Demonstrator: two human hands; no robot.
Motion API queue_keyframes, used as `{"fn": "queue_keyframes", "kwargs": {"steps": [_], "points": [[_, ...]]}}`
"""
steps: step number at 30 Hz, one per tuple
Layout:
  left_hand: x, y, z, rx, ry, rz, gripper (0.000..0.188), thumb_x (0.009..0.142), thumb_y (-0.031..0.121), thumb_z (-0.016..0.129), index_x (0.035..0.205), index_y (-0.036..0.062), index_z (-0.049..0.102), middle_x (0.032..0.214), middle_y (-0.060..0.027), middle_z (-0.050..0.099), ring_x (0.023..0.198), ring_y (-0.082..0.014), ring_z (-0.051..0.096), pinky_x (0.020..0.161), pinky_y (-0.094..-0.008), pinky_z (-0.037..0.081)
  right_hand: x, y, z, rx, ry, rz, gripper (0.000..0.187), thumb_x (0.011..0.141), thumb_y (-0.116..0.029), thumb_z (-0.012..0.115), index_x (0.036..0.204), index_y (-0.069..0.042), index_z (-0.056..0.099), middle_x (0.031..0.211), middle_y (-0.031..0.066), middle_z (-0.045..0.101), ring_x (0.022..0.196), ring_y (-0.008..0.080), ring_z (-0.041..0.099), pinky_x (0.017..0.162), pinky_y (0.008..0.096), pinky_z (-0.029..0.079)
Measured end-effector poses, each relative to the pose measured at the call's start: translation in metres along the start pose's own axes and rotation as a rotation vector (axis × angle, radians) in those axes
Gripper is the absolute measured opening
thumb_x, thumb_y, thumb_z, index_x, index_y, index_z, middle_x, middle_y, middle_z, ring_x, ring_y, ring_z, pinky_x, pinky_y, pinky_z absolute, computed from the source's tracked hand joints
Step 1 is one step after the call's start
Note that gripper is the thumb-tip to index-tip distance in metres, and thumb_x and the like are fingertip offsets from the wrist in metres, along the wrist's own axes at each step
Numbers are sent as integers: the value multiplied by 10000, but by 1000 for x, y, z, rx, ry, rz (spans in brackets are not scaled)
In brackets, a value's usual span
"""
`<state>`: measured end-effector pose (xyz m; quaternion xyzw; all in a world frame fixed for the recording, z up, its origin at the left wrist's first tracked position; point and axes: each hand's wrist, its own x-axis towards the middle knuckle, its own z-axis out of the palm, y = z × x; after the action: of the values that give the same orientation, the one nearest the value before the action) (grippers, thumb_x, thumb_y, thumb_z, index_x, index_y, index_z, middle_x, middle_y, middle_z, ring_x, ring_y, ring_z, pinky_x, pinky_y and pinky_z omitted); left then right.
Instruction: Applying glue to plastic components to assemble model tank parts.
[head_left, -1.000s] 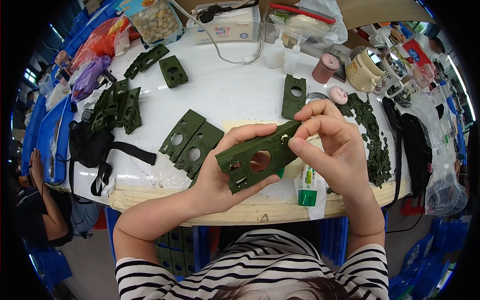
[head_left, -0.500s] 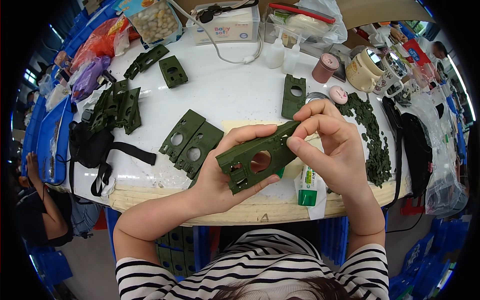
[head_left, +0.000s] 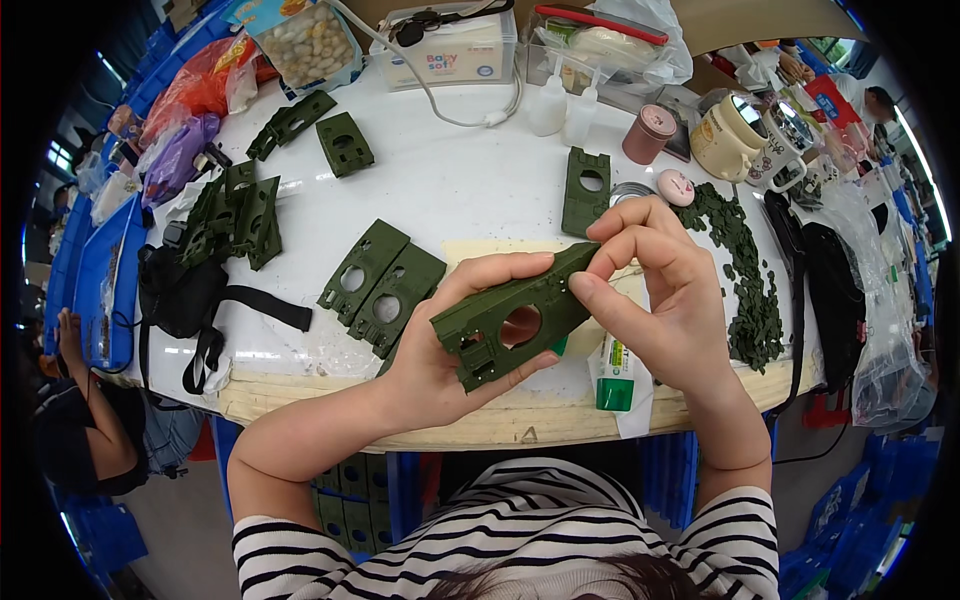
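A dark green plastic model tank hull (head_left: 490,315) with a big round hole is tilted up over the near edge of the table. My left hand (head_left: 425,355) is wrapped round its left end, thumb below and fingers along the upper side. At the hull's right end, my right hand (head_left: 655,290) pinches the edge between thumb and fingertips; any small piece under them is hidden. Behind my right hand lies a white glue tube with a green cap (head_left: 614,392). Two matching hulls (head_left: 385,300) rest side by side left of my left hand, and another hull (head_left: 587,190) lies beyond my right hand.
Small green pieces (head_left: 745,270) spread along the right side. Further hulls (head_left: 235,220) are piled at the left by a black strapped bag (head_left: 180,290). White squeeze bottles (head_left: 549,105), a pink tin (head_left: 650,135) and mugs (head_left: 725,140) stand at the back.
Almost nothing differs: both hands keep their hold on the hull, and my right fingertips have shifted very slightly at its end.
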<state>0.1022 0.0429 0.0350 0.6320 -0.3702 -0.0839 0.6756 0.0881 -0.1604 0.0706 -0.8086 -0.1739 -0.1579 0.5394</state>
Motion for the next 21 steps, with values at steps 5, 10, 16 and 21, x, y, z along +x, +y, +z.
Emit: {"fn": "queue_keyframes", "kwargs": {"steps": [5, 10, 16, 21], "points": [[-1, 0, 1, -14, 5, -7, 604, 770, -45, 683, 1296, 32, 395, 1253, -77, 441, 1018, -115, 547, 805, -230, 495, 0, 2, 0, 13, -6, -16, 117, 722, -93, 697, 708, -33, 597, 914, 96, 541, 871, 189, 528, 790, 297, 408], [-1, 1, -1, -110, 3, -94, 609, 771, -62, 674, 1300, 26, 387, 1250, -74, 441, 991, -119, 554, 789, -237, 489, 0, 1, -1, 148, 38, -8, 94, 735, -73, 678, 734, -38, 591, 904, 93, 549, 864, 195, 524, 784, 306, 412], [5, 2, -4, -249, -61, -105, 665, 804, -56, 627, 1342, 34, 245, 1233, -157, 464, 1089, -267, 560, 902, -385, 519, 2, -2, 0, -74, 83, -174, 99, 729, -66, 701, 809, -52, 644, 871, 72, 557, 860, 196, 515, 758, 309, 415], [5, 5, -4, -274, -42, -143, 674, 808, -40, 632, 1350, 39, 239, 1221, -159, 479, 1046, -262, 584, 895, -390, 521, 2, -1, -1, -182, 64, -245, 169, 694, -58, 721, 857, -82, 687, 876, 77, 554, 846, 214, 515, 737, 316, 413]]}}
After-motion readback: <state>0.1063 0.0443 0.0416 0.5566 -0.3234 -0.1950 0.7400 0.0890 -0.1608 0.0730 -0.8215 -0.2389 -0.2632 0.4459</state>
